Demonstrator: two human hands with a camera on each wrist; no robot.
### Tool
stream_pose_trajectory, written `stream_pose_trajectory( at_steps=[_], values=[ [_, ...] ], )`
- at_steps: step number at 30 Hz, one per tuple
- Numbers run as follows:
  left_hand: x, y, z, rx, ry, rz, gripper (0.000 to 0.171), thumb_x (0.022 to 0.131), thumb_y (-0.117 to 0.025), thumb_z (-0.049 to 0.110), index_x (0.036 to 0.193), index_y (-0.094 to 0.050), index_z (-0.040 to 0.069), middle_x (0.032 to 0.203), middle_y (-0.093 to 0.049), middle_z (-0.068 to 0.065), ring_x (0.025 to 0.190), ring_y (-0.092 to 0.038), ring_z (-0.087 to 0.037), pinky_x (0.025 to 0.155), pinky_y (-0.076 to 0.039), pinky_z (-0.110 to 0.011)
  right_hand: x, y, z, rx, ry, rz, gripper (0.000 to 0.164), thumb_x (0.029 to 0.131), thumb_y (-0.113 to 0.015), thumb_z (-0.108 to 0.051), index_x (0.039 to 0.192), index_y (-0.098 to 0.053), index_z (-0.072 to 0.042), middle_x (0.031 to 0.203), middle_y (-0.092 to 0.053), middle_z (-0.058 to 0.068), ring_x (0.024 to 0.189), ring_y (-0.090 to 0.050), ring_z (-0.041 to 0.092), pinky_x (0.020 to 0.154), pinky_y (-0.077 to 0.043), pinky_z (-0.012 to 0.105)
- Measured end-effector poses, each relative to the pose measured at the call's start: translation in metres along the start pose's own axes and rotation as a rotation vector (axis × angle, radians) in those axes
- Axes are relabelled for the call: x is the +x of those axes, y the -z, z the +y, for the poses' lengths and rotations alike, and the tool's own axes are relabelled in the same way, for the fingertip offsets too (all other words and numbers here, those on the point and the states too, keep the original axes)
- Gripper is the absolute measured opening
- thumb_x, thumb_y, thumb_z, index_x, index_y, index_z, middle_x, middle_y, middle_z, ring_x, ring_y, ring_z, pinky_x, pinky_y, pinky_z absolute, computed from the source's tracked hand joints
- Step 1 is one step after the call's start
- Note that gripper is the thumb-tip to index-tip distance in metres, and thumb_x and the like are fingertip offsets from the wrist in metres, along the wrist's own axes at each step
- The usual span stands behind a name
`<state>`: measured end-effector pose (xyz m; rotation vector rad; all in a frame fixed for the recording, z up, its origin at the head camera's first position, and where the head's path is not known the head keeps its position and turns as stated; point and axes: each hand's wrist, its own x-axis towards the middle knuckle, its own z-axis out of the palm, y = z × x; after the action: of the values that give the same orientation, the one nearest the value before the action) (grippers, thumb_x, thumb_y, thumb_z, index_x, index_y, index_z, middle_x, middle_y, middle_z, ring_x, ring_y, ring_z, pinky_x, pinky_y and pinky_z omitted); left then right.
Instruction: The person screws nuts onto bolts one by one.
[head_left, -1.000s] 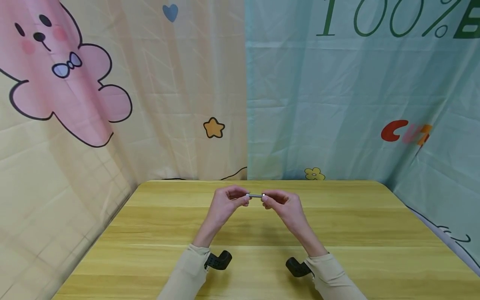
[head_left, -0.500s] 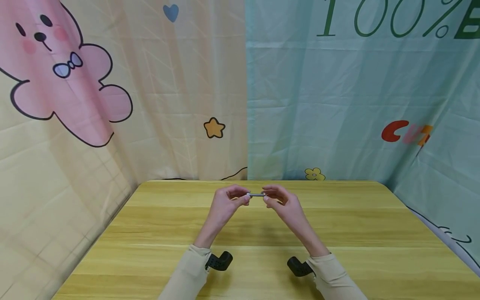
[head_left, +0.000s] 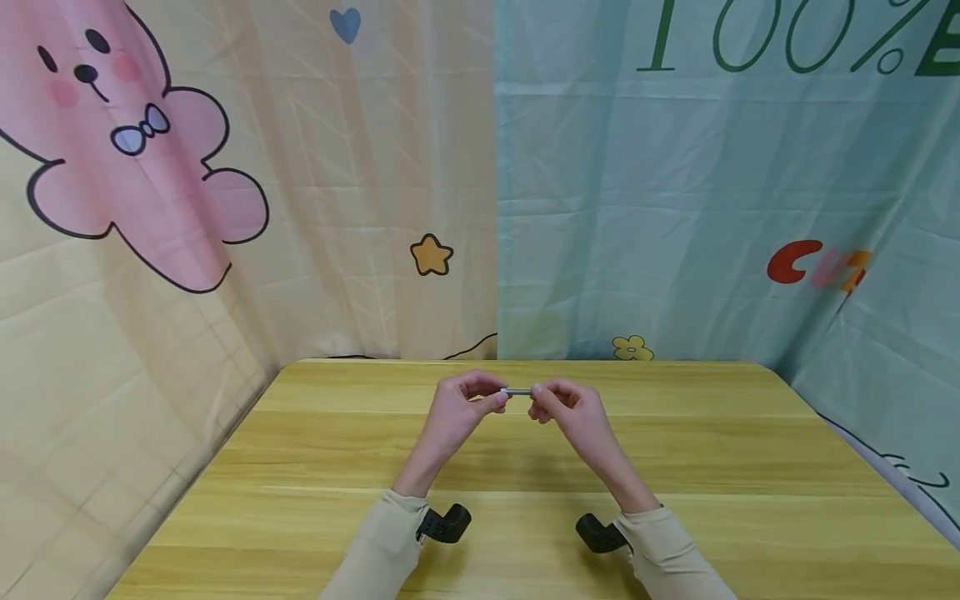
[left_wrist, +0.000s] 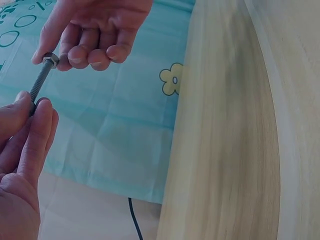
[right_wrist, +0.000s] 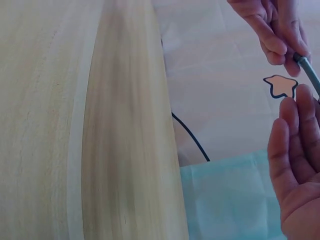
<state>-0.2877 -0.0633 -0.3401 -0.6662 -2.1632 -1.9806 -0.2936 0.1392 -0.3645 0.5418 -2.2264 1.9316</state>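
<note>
Overall light: soft, even brightness is filling all three views; nothing is looking dim.
Source: not showing directly; light is seeming to come from above and in front.
Shadows: only faint, diffuse ones are lying under the forearms on the counter (head_left: 300, 467).
Glare: a pale sheen is running along the counter's boards in both wrist views.
Head view sharpness: it is staying crisp at the centre, with the backdrop cloth (head_left: 675, 208) bowing slightly toward the edges.
Wrist view focus: the left hand (left_wrist: 22, 165) and right hand (right_wrist: 300, 165), close to the lenses, are appearing soft.
Colour: wrist views are looking washed out and slightly hazy.
</note>
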Motion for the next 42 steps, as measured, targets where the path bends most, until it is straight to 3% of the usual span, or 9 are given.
stream_pose_trajectory(
  at_steps=[5, 11, 14, 19, 24, 32, 36, 39, 42],
  values=[
    [0.001, -0.003, 0.001, 0.016, -0.015, 0.004, 0.012, 0.09, -0.068, -0.004, 0.1, -0.068, -0.011, 0.095, -0.068, -0.028, 0.084, -0.068, -0.038, 0.073, -0.061, -0.03, 0.006, 0.001, 0.013, 0.004, -0.04, 0.034, 0.039, 0.101, -0.058, -0.033, 0.089, -0.067, 0.003, 0.078, -0.067, 0.016, 0.073, -0.065, 0.026, 0.07, -0.061, 0.036],
    [0.001, -0.002, 0.001, 0.015, -0.007, 0.058, 0.012, 0.09, -0.068, -0.005, 0.1, -0.068, -0.012, 0.092, -0.068, -0.026, 0.078, -0.068, -0.033, 0.074, -0.062, -0.034, 0.006, 0.002, 0.014, -0.002, 0.043, -0.001, 0.029, 0.099, -0.062, -0.027, 0.116, -0.066, -0.004, 0.108, -0.067, 0.014, 0.098, -0.064, 0.03, 0.081, -0.059, 0.036],
    [0.001, 0.0, -0.001, 0.003, 0.0, 0.071, 0.013, 0.089, -0.068, -0.005, 0.1, -0.068, -0.012, 0.092, -0.068, -0.024, 0.076, -0.068, -0.03, 0.074, -0.062, -0.035, 0.004, 0.003, 0.015, -0.014, 0.105, -0.034, 0.027, 0.095, -0.068, -0.017, 0.12, -0.065, -0.007, 0.115, -0.065, 0.013, 0.105, -0.063, 0.028, 0.087, -0.057, 0.033],
    [0.0, 0.001, -0.004, -0.014, 0.015, 0.049, 0.014, 0.09, -0.068, -0.004, 0.102, -0.068, -0.012, 0.094, -0.068, -0.025, 0.078, -0.069, -0.028, 0.074, -0.062, -0.033, 0.002, 0.002, 0.016, 0.011, 0.102, -0.036, 0.025, 0.093, -0.07, -0.013, 0.116, -0.067, -0.004, 0.11, -0.068, 0.013, 0.101, -0.066, 0.025, 0.088, -0.057, 0.03],
    [0.0, 0.001, -0.004, -0.011, 0.01, 0.051, 0.013, 0.09, -0.068, -0.003, 0.101, -0.068, -0.01, 0.093, -0.068, -0.024, 0.076, -0.069, -0.025, 0.076, -0.061, -0.038, 0.003, 0.0, 0.016, 0.052, 0.065, -0.016, 0.026, 0.093, -0.07, -0.018, 0.114, -0.067, -0.003, 0.101, -0.071, 0.013, 0.094, -0.069, 0.026, 0.087, -0.058, 0.038],
    [-0.001, 0.001, -0.003, -0.001, -0.003, 0.024, 0.012, 0.09, -0.068, -0.003, 0.1, -0.069, -0.01, 0.091, -0.069, -0.021, 0.081, -0.068, -0.036, 0.077, -0.061, -0.04, 0.005, -0.005, 0.015, 0.043, 0.004, 0.025, 0.035, 0.1, -0.06, -0.03, 0.096, -0.069, 0.004, 0.083, -0.07, 0.017, 0.076, -0.067, 0.029, 0.075, -0.06, 0.043],
    [-0.001, 0.001, -0.003, -0.012, -0.006, 0.03, 0.014, 0.09, -0.068, -0.003, 0.101, -0.068, -0.011, 0.094, -0.068, -0.025, 0.081, -0.068, -0.036, 0.077, -0.061, -0.04, 0.005, -0.004, 0.013, 0.026, 0.021, 0.024, 0.034, 0.103, -0.055, -0.03, 0.107, -0.068, 0.002, 0.096, -0.068, 0.019, 0.087, -0.065, 0.03, 0.077, -0.059, 0.043],
    [0.0, 0.001, -0.004, -0.032, -0.001, 0.048, 0.015, 0.09, -0.068, -0.004, 0.102, -0.068, -0.013, 0.095, -0.067, -0.027, 0.08, -0.068, -0.033, 0.076, -0.061, -0.038, 0.004, -0.002, 0.011, 0.004, 0.078, -0.004, 0.027, 0.1, -0.06, -0.022, 0.119, -0.064, -0.003, 0.11, -0.065, 0.017, 0.1, -0.062, 0.029, 0.084, -0.058, 0.036],
    [0.0, 0.002, -0.004, -0.048, 0.0, 0.056, 0.015, 0.089, -0.068, -0.005, 0.102, -0.067, -0.014, 0.094, -0.068, -0.026, 0.08, -0.068, -0.034, 0.075, -0.062, -0.035, 0.003, -0.001, 0.011, 0.0, 0.123, -0.028, 0.025, 0.096, -0.067, -0.014, 0.119, -0.064, -0.004, 0.113, -0.064, 0.014, 0.104, -0.063, 0.027, 0.088, -0.057, 0.03]
  ],
)
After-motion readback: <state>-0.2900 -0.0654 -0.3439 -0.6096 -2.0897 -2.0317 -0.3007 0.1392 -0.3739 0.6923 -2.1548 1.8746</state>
